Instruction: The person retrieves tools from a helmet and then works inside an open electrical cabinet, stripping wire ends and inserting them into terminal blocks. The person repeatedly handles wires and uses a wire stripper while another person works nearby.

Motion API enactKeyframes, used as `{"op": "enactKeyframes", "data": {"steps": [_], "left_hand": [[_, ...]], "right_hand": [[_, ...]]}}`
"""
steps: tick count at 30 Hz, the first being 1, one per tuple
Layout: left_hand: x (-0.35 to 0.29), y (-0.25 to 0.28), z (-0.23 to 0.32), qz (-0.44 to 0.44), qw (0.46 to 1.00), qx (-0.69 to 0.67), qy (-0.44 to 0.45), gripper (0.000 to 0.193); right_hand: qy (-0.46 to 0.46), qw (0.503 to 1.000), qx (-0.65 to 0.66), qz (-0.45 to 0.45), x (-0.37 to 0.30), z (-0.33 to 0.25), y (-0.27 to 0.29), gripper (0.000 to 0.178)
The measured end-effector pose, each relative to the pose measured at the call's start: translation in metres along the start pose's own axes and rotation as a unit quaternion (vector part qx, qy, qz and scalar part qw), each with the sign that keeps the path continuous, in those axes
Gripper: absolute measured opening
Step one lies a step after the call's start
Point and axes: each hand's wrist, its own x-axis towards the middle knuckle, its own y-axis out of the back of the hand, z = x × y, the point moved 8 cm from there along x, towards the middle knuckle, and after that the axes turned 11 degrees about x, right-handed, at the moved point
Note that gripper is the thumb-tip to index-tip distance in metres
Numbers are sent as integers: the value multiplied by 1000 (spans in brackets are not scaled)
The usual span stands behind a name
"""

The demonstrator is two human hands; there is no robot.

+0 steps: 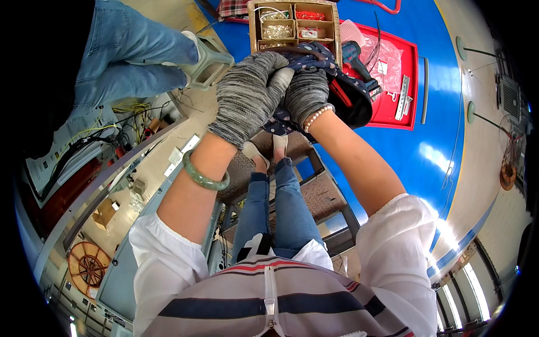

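Grey knitted gloves cover both my hands, which are close together in front of me. My right hand is closed on a dark cloth bag with a pale dotted pattern. The bag's mouth gapes to the right, and a red-handled thing shows inside it. A brown strap or rim runs along the bag's upper edge. My left hand presses against the bag's left side, its fingers curled and its thumb toward the right hand. What lies between the left fingers is hidden.
Beyond the bag stands a divided box of small parts. A cordless drill lies by a red tray holding plastic film and a slotted strip. Metal steps are below me. Another person's jeans and a stool are at left.
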Motion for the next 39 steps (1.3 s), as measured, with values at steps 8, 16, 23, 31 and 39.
{"op": "enactKeyframes", "data": {"steps": [8,16,23,31,39], "left_hand": [[-19,-23,58,-2,996,-79,-48,19],[-22,-16,79,-9,995,-94,-30,16],[-1,-6,31,-9,994,-111,11,20],[18,-13,-4,-17,993,-106,46,24],[24,-18,-9,5,990,-122,64,22]], "right_hand": [[74,974,70,202,61,28,-29,39],[120,967,108,195,41,45,-23,35],[128,964,67,223,71,40,-24,32],[177,941,71,278,84,51,-35,29],[199,921,171,287,66,69,-5,27]]}}
